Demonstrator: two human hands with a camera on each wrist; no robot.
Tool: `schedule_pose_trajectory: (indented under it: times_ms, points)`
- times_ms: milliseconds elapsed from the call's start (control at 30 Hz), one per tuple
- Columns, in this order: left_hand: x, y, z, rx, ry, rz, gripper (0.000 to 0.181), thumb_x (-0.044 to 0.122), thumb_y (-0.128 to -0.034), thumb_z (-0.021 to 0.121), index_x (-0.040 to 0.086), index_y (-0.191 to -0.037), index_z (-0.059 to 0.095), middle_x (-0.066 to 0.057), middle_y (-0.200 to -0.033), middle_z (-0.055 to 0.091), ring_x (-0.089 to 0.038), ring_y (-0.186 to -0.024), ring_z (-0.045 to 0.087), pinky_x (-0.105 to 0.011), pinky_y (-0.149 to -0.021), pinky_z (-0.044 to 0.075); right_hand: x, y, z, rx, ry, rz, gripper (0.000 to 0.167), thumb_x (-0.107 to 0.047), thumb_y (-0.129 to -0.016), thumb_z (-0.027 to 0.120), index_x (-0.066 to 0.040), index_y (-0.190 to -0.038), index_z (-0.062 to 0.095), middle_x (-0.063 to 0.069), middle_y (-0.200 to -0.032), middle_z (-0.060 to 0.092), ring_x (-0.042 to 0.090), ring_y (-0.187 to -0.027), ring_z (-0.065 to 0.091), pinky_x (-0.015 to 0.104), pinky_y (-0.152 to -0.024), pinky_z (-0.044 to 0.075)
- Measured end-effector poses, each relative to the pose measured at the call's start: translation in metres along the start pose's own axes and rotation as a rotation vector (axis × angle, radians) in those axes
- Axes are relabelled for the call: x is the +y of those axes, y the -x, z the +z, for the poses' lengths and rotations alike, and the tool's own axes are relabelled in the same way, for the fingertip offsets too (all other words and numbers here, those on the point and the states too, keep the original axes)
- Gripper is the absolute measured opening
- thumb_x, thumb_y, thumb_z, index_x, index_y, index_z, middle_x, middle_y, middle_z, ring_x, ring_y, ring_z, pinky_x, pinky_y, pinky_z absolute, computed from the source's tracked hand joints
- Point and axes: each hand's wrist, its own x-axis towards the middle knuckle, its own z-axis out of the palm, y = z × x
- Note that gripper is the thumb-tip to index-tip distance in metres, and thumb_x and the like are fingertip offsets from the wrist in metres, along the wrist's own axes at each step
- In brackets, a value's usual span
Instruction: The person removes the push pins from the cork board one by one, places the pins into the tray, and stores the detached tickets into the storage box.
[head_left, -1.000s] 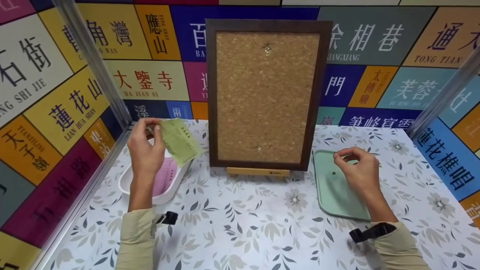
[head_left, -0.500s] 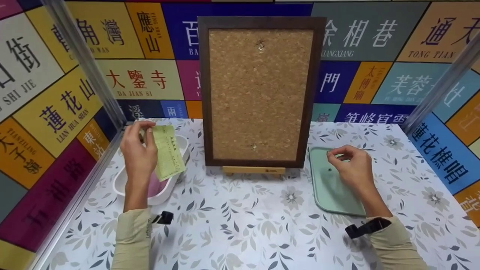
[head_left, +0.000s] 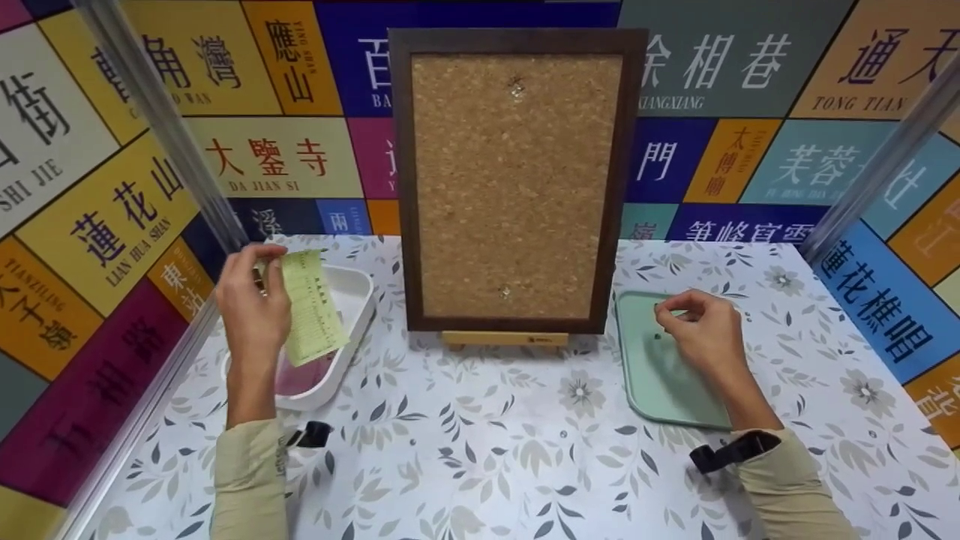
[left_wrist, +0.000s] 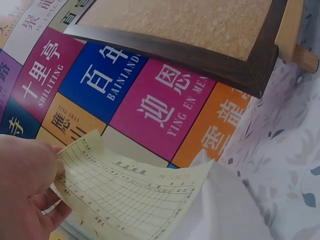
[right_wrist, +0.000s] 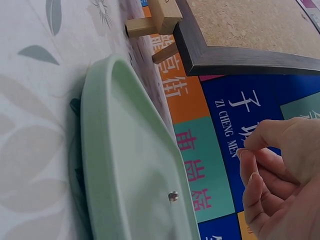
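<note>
My left hand [head_left: 255, 300] pinches a pale yellow-green printed receipt slip [head_left: 311, 311] by its upper left edge. Rows of ruled lines show on the slip in the left wrist view. It hangs over a white tub [head_left: 358, 292] with a pink slip [head_left: 304, 373] inside. Over the green tray [head_left: 637, 397], thumb and forefinger of my right hand [head_left: 709, 330] pinch a tiny dark push pin [head_left: 657, 307], mostly hidden by the fingertips. Another small shiny pin [right_wrist: 173, 196] lies in the tray.
A cork board [head_left: 517, 195] in a dark frame stands upright on a wooden easel [head_left: 504, 340] between the hands. Shiny pins [head_left: 516, 88] sit near its top and bottom. Sign-covered walls rise behind the floral tablecloth [head_left: 510, 465].
The left hand has moved left with the slip, which has swung to hang lower and face forward. The right hand holds nearly the same pose over the tray. The head view has shifted slightly.
</note>
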Motion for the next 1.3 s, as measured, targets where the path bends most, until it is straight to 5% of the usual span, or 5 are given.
schedule_pose_trajectory:
  times_ms: [233, 467, 767, 1133, 1300]
  points:
    - [-0.01, -0.001, -0.006, -0.024, -0.03, 0.009, 0.022, 0.001, -0.1079, 0.058, 0.008, -0.118, 0.076, -0.017, -0.116, 0.07, -0.032, -0.113, 0.062, -0.046, -0.099, 0.046, 0.004, -0.001, 0.0, -0.039, -0.017, 0.009, 0.014, -0.024, -0.096, 0.081, -0.011, -0.1, 0.08, 0.004, -0.093, 0.082, 0.002, -0.07, 0.072, 0.017, -0.065, 0.052]
    - [-0.018, 0.002, -0.004, -0.129, -0.07, 0.006, 0.027, 0.0, -0.1099, 0.054, 0.01, -0.123, 0.075, -0.016, -0.122, 0.067, -0.034, -0.121, 0.063, -0.052, -0.112, 0.05, 0.007, -0.006, 0.001, -0.073, -0.002, 0.062, 0.016, -0.025, -0.097, 0.079, -0.01, -0.102, 0.08, 0.005, -0.096, 0.081, 0.007, -0.071, 0.073, 0.022, -0.061, 0.053]
    - [-0.027, 0.008, 0.003, -0.287, -0.133, -0.02, 0.032, -0.001, -0.11, 0.047, 0.01, -0.125, 0.073, -0.019, -0.122, 0.065, -0.04, -0.119, 0.063, -0.057, -0.108, 0.049, 0.023, -0.009, -0.004, -0.208, 0.096, 0.056, 0.017, -0.022, -0.101, 0.073, -0.007, -0.107, 0.08, 0.016, -0.106, 0.079, 0.011, -0.068, 0.072, 0.024, -0.061, 0.052]
    - [-0.033, 0.01, 0.008, -0.348, -0.161, 0.006, 0.043, -0.013, -0.1007, 0.043, 0.008, -0.126, 0.072, -0.023, -0.128, 0.067, -0.045, -0.128, 0.062, -0.06, -0.111, 0.046, 0.043, -0.005, -0.007, -0.287, 0.181, 0.077, 0.016, -0.016, -0.099, 0.068, -0.004, -0.103, 0.078, 0.015, -0.103, 0.077, 0.02, -0.08, 0.061, 0.033, -0.071, 0.049]
    - [-0.038, 0.013, 0.01, -0.395, -0.196, -0.043, 0.043, -0.01, -0.1028, 0.042, 0.009, -0.131, 0.069, -0.024, -0.13, 0.064, -0.046, -0.13, 0.06, -0.062, -0.114, 0.045, 0.044, -0.003, -0.009, -0.317, 0.185, 0.091, 0.017, -0.015, -0.099, 0.066, -0.004, -0.106, 0.077, 0.013, -0.098, 0.076, 0.018, -0.074, 0.062, 0.033, -0.069, 0.049]
